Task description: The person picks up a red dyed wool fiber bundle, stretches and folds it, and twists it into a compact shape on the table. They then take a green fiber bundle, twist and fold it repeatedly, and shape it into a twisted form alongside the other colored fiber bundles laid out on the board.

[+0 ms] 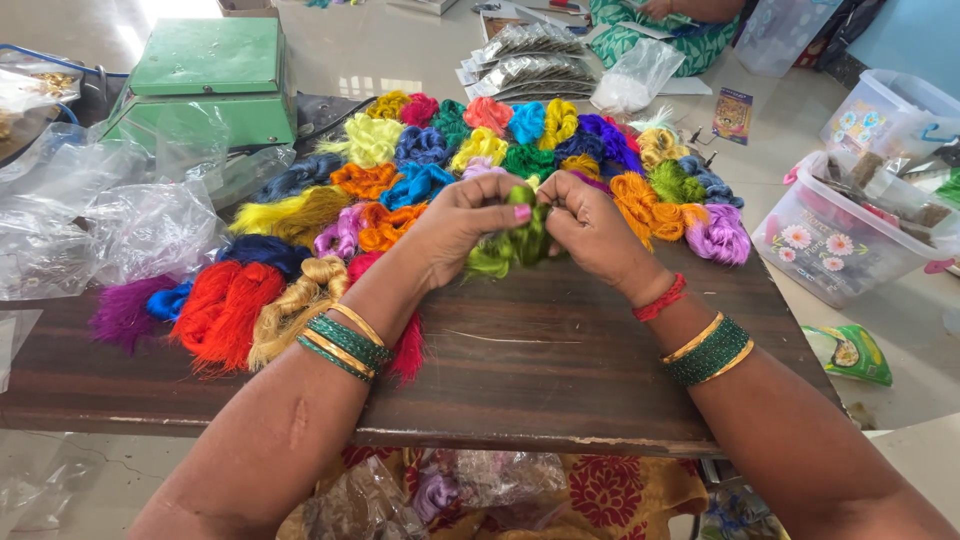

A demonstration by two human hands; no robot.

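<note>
Both hands, left point(455, 222) and right point(590, 228), grip closed on a green thread bundle point(510, 245), twisting it at the counter's point(540, 370) 12 o'clock.

Both hands, left point(462, 222) and right point(590, 228), pinching a green thread bundle point(510, 245) above the dark wooden table point(540, 370).

Both hands point(525, 225) together — fingers pinched (knuckles up)

- Stack of flat silvery packets point(530, 60) on the floor beyond the table.
- Small dark blue-and-yellow picture card point(733, 114) right of them.
- Green-and-yellow foil pouch point(850, 353) on the floor, right.
</note>
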